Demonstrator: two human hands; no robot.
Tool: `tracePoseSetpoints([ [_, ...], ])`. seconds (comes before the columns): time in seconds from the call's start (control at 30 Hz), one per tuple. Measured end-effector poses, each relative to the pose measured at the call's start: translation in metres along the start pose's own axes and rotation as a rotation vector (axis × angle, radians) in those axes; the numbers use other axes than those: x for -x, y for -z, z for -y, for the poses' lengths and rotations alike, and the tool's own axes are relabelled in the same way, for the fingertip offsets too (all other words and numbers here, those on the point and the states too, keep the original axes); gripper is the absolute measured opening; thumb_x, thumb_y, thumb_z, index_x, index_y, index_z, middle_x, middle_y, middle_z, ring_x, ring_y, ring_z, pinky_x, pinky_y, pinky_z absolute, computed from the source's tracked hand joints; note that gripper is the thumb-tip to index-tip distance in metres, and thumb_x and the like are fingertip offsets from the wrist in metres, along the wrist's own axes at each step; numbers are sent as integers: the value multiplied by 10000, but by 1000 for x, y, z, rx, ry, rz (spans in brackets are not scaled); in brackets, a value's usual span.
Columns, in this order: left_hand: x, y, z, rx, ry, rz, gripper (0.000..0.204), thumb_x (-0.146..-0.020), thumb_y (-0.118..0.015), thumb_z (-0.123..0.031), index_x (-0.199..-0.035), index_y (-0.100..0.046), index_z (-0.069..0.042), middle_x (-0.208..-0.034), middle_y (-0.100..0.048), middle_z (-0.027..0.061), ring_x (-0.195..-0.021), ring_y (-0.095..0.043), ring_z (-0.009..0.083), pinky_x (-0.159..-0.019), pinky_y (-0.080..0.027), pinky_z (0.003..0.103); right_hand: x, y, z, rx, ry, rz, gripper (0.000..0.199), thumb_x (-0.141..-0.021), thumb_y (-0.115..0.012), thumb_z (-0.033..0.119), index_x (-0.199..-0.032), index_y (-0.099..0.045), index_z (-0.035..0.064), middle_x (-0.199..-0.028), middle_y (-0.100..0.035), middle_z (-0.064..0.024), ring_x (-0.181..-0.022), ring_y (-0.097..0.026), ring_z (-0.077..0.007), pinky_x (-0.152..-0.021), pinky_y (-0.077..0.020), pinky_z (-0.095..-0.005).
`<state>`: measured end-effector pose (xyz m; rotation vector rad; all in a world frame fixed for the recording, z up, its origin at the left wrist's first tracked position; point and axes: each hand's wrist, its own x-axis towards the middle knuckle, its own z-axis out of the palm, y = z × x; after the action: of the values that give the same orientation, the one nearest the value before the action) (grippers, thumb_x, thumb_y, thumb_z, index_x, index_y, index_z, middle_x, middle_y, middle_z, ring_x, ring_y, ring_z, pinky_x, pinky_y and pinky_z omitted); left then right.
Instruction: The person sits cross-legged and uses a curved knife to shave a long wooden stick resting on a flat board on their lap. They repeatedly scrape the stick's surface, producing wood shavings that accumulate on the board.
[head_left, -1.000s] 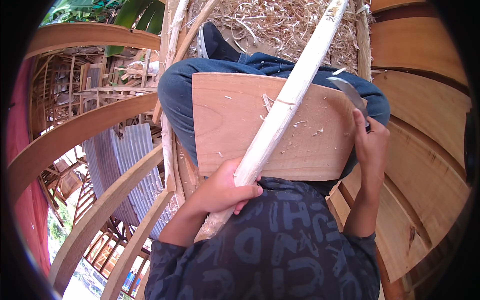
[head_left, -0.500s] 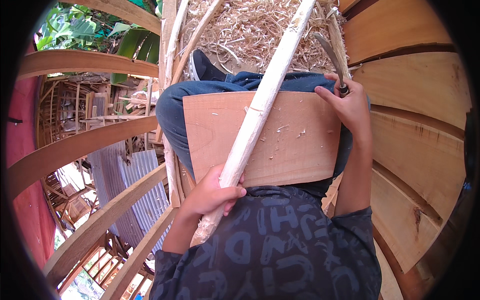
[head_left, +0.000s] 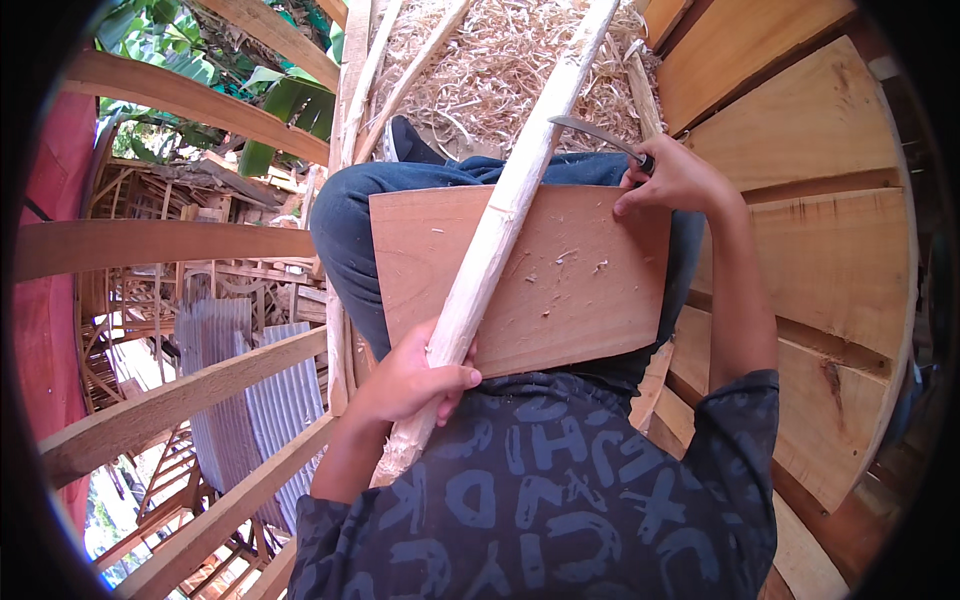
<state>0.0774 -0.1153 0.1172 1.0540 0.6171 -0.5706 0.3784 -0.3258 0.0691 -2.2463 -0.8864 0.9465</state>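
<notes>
A long pale peeled pole (head_left: 498, 215) slants across my lap, its rough lower end against my shirt and its far end beyond the top of the picture. My left hand (head_left: 412, 378) is wrapped round it near that lower end. In my right hand (head_left: 675, 178) is the dark handle of a curved knife (head_left: 597, 133). The blade points left, its tip at or just over the pole's right side; whether they touch I cannot tell. Under the pole, a flat wooden board (head_left: 590, 290) lies over my thighs, with a few small shavings on it.
Curly wood shavings (head_left: 480, 60) heap on the floor past my legs. Thin sticks (head_left: 405, 85) lean beyond my left knee. Wooden rails (head_left: 180, 385) run along the left, with corrugated metal sheets (head_left: 285, 395) outside. A wall of wide planks (head_left: 800, 250) stands close on the right.
My right hand has turned and moved a little left, swinging the knife blade from pointing away to pointing left across to the pole. My left hand keeps its grip.
</notes>
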Motion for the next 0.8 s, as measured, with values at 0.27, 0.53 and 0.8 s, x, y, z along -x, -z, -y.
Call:
tracePoseSetpoints([
  [0.27, 21, -14, 15, -26, -93, -25, 338, -721, -711, -52, -931, -449, -15, -649, -492, 34, -383, -476, 108, -338, -415, 253, 37, 4, 0, 21, -28, -95, 450, -599, -850, 197, -560, -425, 57, -628, -603, -27, -624, -530, -74, -578, -412, -258],
  [0.53, 12, -3, 10, -17, -89, -5, 330, -730, -703, -49, -936, -449, -13, -653, -501, 37, -392, -491, 110, -342, -417, 253, 38, 0, 10, 13, -52, -131, 406, -591, -864, 232, -572, -512, 32, -584, -580, -19, -583, -510, -72, -533, -398, -264],
  [0.8, -21, 15, -3, 111, 10, 51, 283, -757, -659, -9, -934, -437, -15, -640, -503, 42, -405, -502, 113, -345, -418, 266, 17, -17, 1, 80, -117, -167, 417, -580, -850, 340, -695, -652, -9, -630, -625, -131, -586, -605, -227, -580, -472, -334],
])
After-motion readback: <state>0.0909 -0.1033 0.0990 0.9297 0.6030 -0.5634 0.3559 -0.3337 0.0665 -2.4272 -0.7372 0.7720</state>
